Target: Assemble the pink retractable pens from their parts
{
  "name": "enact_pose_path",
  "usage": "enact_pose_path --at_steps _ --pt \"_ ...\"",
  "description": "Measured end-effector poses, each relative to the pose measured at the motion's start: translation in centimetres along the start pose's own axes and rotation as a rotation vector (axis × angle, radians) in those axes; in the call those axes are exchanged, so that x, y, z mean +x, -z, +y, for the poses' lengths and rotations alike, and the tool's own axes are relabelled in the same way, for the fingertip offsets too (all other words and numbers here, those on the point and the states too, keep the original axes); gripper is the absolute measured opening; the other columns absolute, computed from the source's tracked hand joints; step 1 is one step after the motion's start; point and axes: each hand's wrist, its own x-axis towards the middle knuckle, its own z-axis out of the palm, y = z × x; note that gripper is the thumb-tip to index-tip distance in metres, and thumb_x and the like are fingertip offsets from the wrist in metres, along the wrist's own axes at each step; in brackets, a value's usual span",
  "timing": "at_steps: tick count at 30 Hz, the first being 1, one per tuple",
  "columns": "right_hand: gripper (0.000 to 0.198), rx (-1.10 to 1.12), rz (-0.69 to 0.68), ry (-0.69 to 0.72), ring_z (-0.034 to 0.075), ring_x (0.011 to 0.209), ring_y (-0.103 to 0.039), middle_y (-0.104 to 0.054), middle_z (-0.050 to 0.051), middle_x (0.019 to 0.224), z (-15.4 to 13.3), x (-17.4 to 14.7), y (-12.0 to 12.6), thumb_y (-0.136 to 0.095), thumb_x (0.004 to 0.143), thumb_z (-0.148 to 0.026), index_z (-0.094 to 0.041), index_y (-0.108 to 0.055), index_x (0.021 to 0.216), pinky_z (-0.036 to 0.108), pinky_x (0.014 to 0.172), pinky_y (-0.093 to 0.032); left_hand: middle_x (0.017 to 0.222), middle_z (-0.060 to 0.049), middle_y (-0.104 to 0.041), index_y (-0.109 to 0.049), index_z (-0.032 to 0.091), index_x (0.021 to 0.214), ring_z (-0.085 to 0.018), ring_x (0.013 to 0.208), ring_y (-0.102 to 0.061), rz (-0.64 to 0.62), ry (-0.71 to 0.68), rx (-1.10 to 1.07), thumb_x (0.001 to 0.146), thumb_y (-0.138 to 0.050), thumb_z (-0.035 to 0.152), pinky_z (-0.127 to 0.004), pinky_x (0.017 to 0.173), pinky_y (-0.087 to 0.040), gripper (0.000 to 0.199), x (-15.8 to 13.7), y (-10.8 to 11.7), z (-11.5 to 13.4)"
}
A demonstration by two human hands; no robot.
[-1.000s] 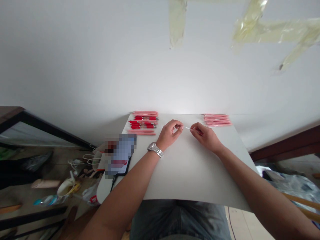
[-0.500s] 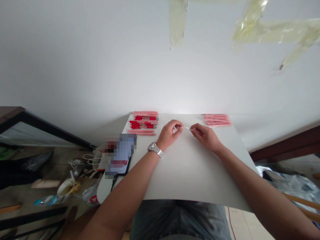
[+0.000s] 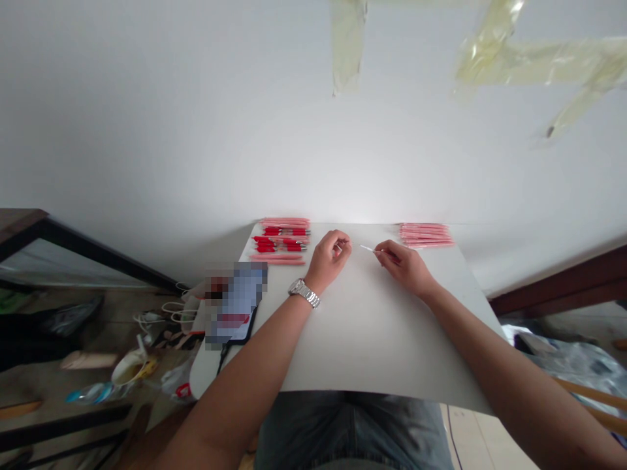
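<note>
The left hand (image 3: 329,259) has drawn off the thin white rod (image 3: 368,248), leaving it to the right hand (image 3: 402,264) alone

With that gap opened, I judge the rod's steadiness rests on one pinch. For limits, the wall (image 3: 343,150) stands just beyond both hands, so I have little reach forward. The table (image 3: 377,333) offers more room back toward the body, between the forearms (image 3: 255,372); its near edge runs beneath them, and its right edge slants away outside the right hand. Outside the left hand and nearer the body, a phone-like device (image 3: 240,297), blurred over, narrows that side. Left of the left hand lie rows of red pens (image 3: 287,231) and pink sticks (image 3: 277,259); a pink bundle (image 3: 426,235) sits just beyond the right hand, close enough to brush, I'd say. The left thumb and fingertips curl near each other; whether they grip anything I cannot tell. The right thumb and fingers pinch the rod, its white end pointing at the left fingertips, apart from them
</note>
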Motion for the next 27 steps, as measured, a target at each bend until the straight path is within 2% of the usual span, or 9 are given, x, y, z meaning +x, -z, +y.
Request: enact_pose_path --at_steps 5,10,20,27 --pt "0.027 0.012 0.012 -0.007 0.014 0.062 -0.049 -0.058 -0.002 0.07 -0.06 0.08 0.04 -0.052 0.1 -0.046 -0.022 -0.064 0.099 0.027 0.062 -0.038 0.101 -0.004 -0.071 -0.053 0.021 0.09 -0.014 0.086 -0.065 0.039 0.093 -0.12 0.096 -0.059 0.026 -0.026 0.076 -0.051 0.01 -0.11 -0.25 -0.44" --pt "0.028 0.015 0.025 -0.01 0.013 0.061 -0.048 -0.058 -0.002 0.069 -0.08 0.18 0.04 -0.052 0.099 -0.047 -0.022 -0.064 0.098 0.027 0.061 -0.038 0.096 -0.004 -0.072 -0.049 0.021 0.087 -0.013 0.084 -0.066 0.05 0.115 -0.172 0.094 -0.061 0.025 -0.025 0.075 -0.052 0.014 -0.06 -0.35 -0.55" --pt "0.026 0.015 0.034 -0.027 0.013 0.062 -0.049 -0.059 -0.002 0.069 -0.17 0.08 0.07 -0.053 0.099 -0.046 -0.023 -0.064 0.098 0.027 0.061 -0.039 0.096 -0.003 -0.069 -0.056 0.02 0.094 -0.013 0.084 -0.065 0.032 0.117 -0.112 0.095 -0.06 0.029 -0.024 0.074 -0.052 0.009 -0.04 -0.06 -0.27" --pt "0.026 0.02 0.029 -0.031 0.014 0.063 -0.05 -0.059 -0.002 0.07 -0.23 0.19 0.12 -0.053 0.099 -0.046 -0.023 -0.064 0.098 0.027 0.062 -0.039 0.096 -0.001 -0.068 -0.058 0.021 0.098 -0.012 0.083 -0.064 0.028 0.104 -0.114 0.093 -0.063 0.025 -0.024 0.074 -0.054 0.008 0.01 -0.11 -0.45"
